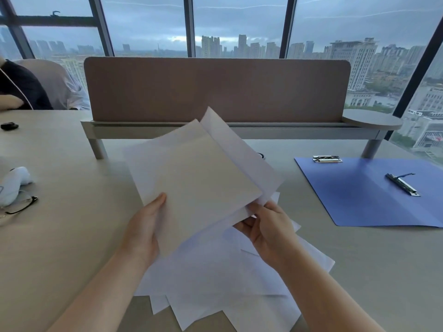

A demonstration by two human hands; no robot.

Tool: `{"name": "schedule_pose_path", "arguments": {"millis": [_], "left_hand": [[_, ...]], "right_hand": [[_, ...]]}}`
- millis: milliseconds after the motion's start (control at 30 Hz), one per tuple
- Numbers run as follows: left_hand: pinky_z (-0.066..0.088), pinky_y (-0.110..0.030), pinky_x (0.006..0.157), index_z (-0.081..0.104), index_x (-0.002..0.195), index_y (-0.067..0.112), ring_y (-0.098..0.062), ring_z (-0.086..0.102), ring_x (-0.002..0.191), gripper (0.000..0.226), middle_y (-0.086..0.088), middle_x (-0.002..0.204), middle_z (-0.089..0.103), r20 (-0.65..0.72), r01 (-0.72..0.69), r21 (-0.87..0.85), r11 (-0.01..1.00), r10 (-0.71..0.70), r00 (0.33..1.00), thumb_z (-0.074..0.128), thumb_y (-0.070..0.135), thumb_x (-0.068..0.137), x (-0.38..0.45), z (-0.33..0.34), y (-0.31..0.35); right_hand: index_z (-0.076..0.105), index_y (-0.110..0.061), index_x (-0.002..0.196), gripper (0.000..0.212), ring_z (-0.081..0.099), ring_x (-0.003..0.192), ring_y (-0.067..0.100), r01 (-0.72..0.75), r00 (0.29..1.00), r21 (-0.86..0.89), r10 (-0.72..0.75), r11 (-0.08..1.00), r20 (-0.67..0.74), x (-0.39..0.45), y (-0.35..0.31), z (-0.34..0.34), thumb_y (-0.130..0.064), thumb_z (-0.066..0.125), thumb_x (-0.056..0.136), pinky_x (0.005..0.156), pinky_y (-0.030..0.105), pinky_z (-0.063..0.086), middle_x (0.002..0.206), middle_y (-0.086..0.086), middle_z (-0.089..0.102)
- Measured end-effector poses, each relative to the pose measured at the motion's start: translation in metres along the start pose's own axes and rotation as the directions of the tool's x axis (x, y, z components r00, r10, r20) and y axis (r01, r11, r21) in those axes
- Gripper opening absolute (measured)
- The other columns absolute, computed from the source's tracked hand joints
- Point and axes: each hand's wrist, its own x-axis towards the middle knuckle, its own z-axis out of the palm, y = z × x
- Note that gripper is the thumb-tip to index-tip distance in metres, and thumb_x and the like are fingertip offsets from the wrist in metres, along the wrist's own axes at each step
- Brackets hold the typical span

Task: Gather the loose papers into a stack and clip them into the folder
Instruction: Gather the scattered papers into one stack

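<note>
I hold a small bundle of white sheets (pixel 191 178) tilted above the desk, its pages fanned apart at the top. My left hand (pixel 143 226) grips the bundle's lower left edge. My right hand (pixel 266 228) pinches its lower right corner. Beneath them several more loose white papers (pixel 215 283) lie scattered and overlapping on the desk. The blue folder (pixel 359 200) lies open flat at the right, with a metal clip (pixel 327 159) at its top edge and a second clip bar (pixel 402 184) near its fold.
A brown divider panel (pixel 215 89) on a raised shelf runs across the back of the beige desk (pixel 60 236). Glasses (pixel 19 207) and a white object (pixel 14 183) lie at the left edge, a small black item (pixel 9 126) farther back. A seated person (pixel 21 87) is at far left.
</note>
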Motion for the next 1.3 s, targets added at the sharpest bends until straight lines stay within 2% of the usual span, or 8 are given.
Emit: {"name": "schedule_pose_path", "arguments": {"millis": [200,400,667,900,1000,1100,1233,1300], "left_hand": [[0.056,-0.039,0.086,0.069,0.120,0.016,-0.019,0.073,0.100,0.027,0.000,0.112,0.076,-0.024,-0.152,0.083,0.985,0.155,0.988,0.062,0.020,0.094,-0.005,0.007,-0.003],[0.056,-0.051,0.090,0.060,0.127,0.016,-0.030,0.067,0.111,0.046,-0.007,0.120,0.071,-0.055,-0.239,0.214,0.947,0.256,0.965,0.075,0.024,0.084,0.000,0.002,-0.006],[0.056,-0.026,0.055,0.063,0.125,0.010,-0.027,0.069,0.091,0.032,-0.013,0.117,0.072,-0.024,-0.090,0.154,0.984,0.095,0.995,0.062,0.012,0.093,0.004,0.001,-0.009],[0.050,-0.021,0.040,0.064,0.117,0.005,-0.022,0.067,0.071,0.027,-0.007,0.092,0.070,-0.082,0.007,0.243,0.970,0.013,0.997,0.059,-0.001,0.091,0.009,-0.011,-0.001],[0.048,-0.020,0.039,0.063,0.113,0.004,-0.020,0.067,0.064,0.028,-0.008,0.090,0.069,-0.101,0.006,0.297,0.955,0.025,0.995,0.058,-0.008,0.089,0.012,-0.017,0.002],[0.051,-0.026,0.052,0.061,0.120,0.006,-0.022,0.067,0.077,0.036,-0.014,0.109,0.070,-0.097,-0.019,0.267,0.964,0.047,0.994,0.059,-0.009,0.087,0.017,-0.020,0.001],[0.051,-0.019,0.040,0.058,0.108,-0.008,-0.013,0.070,0.051,0.019,-0.014,0.080,0.073,-0.024,0.091,-0.127,0.988,-0.095,0.995,0.055,-0.009,0.090,0.017,-0.019,0.009],[0.053,-0.017,0.042,0.060,0.108,-0.009,-0.014,0.070,0.051,0.055,-0.018,0.083,0.072,0.087,0.130,-0.333,0.934,-0.107,0.991,0.080,-0.013,0.058,0.019,-0.026,0.013]], "right_hand": [[0.065,0.001,0.112,0.030,0.074,0.087,0.040,-0.071,0.992,0.016,0.069,0.997,0.108,-0.012,0.008,0.010,0.013,0.043,0.095,0.072,0.043,0.063,0.104,0.023,0.075],[0.064,-0.004,0.095,0.026,0.074,0.074,0.038,-0.086,0.981,-0.066,0.096,0.994,0.170,-0.018,0.013,0.015,0.009,0.043,0.097,0.072,0.045,0.063,0.090,0.023,0.074],[0.060,-0.005,0.123,0.028,0.073,0.095,0.041,-0.125,0.954,-0.183,0.169,0.975,0.247,-0.016,0.019,0.012,0.003,0.048,0.099,0.085,0.047,0.059,0.115,0.019,0.073],[0.067,-0.001,0.114,0.022,0.073,0.096,0.035,-0.072,0.974,-0.363,0.144,0.929,0.176,-0.008,0.008,0.000,0.002,0.059,0.094,0.088,0.043,0.059,0.111,0.020,0.074],[0.070,-0.008,0.108,0.018,0.073,0.090,0.029,0.068,0.998,-0.572,-0.057,0.817,0.037,0.004,0.001,-0.009,-0.005,0.066,0.091,0.085,0.041,0.060,0.100,0.017,0.075],[0.063,-0.015,0.130,0.040,0.071,0.093,0.019,0.095,0.973,-0.785,-0.225,0.612,-0.058,0.014,-0.004,-0.020,-0.018,0.068,0.090,0.088,0.036,0.056,0.101,0.000,0.076],[0.052,-0.026,0.140,0.053,0.061,0.113,0.014,0.086,0.957,-0.967,-0.290,0.240,0.014,0.012,-0.009,-0.024,-0.041,0.066,0.091,0.086,0.027,0.042,0.121,-0.009,0.068],[0.046,-0.033,0.143,0.072,0.049,0.132,0.016,0.077,0.979,-0.997,-0.188,0.017,0.073,0.010,-0.008,-0.027,-0.062,0.066,0.081,0.102,0.032,0.040,0.141,-0.010,0.055]]}}
